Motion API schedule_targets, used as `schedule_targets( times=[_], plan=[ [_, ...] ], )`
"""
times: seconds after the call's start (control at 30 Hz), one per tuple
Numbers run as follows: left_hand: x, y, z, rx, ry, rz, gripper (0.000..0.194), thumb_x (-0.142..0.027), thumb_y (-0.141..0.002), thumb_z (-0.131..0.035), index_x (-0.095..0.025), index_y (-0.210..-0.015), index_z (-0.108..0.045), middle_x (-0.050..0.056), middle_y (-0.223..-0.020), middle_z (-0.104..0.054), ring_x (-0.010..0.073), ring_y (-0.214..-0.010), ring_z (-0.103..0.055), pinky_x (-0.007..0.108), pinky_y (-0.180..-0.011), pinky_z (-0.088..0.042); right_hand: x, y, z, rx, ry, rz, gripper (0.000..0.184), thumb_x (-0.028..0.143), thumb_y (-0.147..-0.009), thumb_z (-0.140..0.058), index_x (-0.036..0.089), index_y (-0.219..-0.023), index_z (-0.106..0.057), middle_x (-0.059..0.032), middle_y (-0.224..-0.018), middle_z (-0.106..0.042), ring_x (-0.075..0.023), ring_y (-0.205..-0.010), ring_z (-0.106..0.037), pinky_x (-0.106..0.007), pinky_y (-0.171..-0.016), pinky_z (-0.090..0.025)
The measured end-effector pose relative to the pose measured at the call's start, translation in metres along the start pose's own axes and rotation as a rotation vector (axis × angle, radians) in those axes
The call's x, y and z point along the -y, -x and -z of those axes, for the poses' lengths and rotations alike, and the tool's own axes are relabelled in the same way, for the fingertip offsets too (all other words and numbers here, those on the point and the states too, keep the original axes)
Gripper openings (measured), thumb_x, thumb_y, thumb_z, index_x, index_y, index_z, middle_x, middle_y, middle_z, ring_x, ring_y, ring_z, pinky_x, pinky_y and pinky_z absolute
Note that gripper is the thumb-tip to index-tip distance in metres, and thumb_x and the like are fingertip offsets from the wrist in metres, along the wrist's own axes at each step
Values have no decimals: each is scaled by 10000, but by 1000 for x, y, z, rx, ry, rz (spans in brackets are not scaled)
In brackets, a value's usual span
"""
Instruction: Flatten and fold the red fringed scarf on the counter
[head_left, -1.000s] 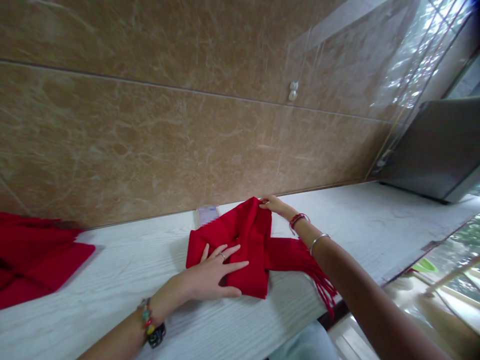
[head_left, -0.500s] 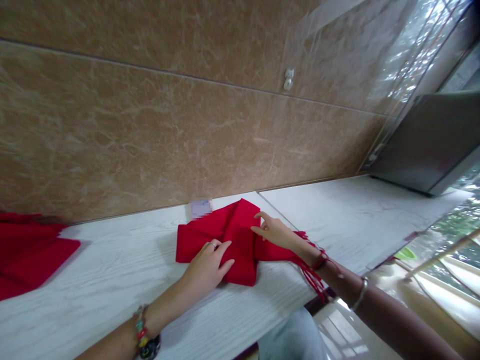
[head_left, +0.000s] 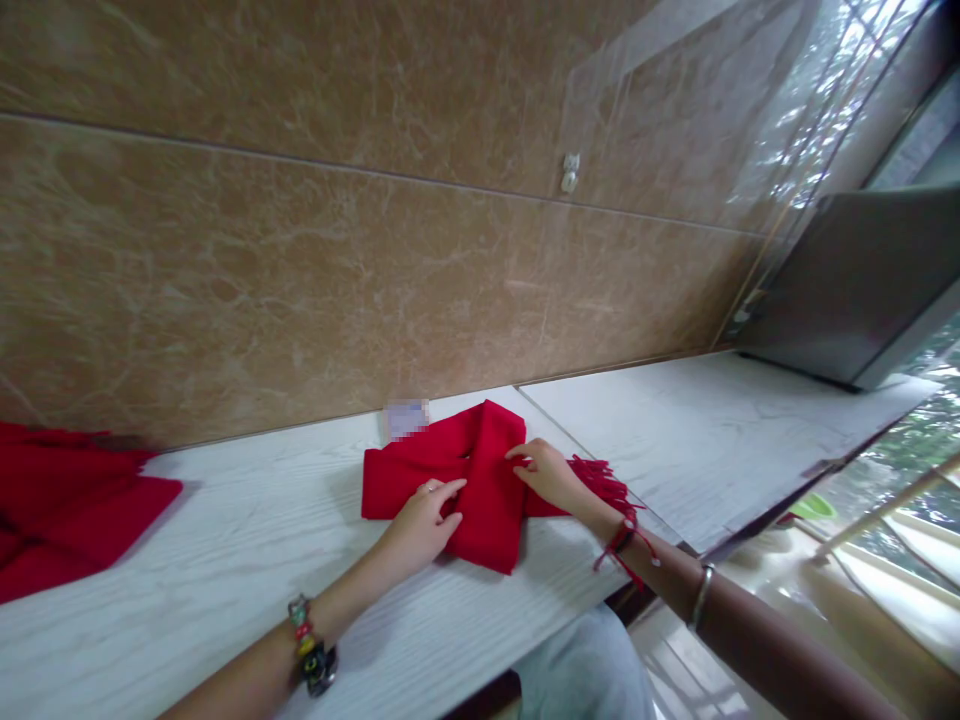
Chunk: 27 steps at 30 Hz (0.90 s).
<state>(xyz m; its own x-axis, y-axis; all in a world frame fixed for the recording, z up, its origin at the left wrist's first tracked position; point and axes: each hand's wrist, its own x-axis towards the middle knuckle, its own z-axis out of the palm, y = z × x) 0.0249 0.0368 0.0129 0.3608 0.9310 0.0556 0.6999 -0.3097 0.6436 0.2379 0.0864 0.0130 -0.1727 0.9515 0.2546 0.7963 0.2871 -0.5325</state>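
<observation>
A red scarf [head_left: 487, 500] lies folded on the white counter, one strip laid slantwise across another. Its fringed end [head_left: 600, 480] reaches to the right, partly beneath my right forearm. My left hand [head_left: 421, 522] rests on the left part of the fold, index finger and thumb apart; its other fingers are partly hidden. At the right edge of the crossing strip, my right hand [head_left: 546, 472] has curled fingers and thumb closed on the cloth.
Another red cloth [head_left: 67, 510] lies at the far left of the white counter [head_left: 255, 540]. A small pale packet [head_left: 405, 418] sits by the marble-patterned wall [head_left: 300, 280]. On the right stands a dark grey box-shaped appliance [head_left: 847, 290], with a seam in the counter before it.
My right hand has come down from the scarf's top corner to its right edge. The slanting strip now lies flatter. My left hand has drawn its spread fingers in.
</observation>
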Motion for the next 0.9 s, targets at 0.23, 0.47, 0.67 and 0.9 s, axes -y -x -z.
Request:
schedule_targets(
  times=[0.23,0.47,0.67,0.9],
  plan=[
    [-6,7,14,-138,-467,-87,352,-264,-879,-335,-172,-1175,-503,92,-1078,-527,212,-942,-539,334,-837,-413,-4,-3,2,-68,207,135,327,195,-837,-404,141,-1134,-528,-134,-1067,-500,-170,-892,-539,-303,-848,-400],
    [4,-22,26,-198,-429,-245,334,-277,-889,-326,-158,-1110,-548,96,-1167,-523,206,-1051,-484,335,-927,-354,-43,0,19,187,299,186,360,272,-847,-417,120,-1167,-483,-146,-1079,-565,-227,-1008,-522,-349,-877,-369],
    [-8,-105,38,-20,-386,-309,257,-208,-843,-393,-173,-899,-641,69,-1002,-635,176,-925,-560,267,-848,-388,-36,4,22,175,256,204,230,249,-845,-408,132,-945,-578,-121,-959,-619,-194,-903,-566,-293,-802,-401],
    [5,-116,24,122,-433,-407,227,-195,-840,-417,-168,-938,-620,60,-1077,-617,155,-989,-540,242,-891,-361,-30,25,53,379,254,106,214,242,-800,-446,184,-897,-628,-78,-886,-668,-209,-829,-605,-282,-712,-427]
  ],
)
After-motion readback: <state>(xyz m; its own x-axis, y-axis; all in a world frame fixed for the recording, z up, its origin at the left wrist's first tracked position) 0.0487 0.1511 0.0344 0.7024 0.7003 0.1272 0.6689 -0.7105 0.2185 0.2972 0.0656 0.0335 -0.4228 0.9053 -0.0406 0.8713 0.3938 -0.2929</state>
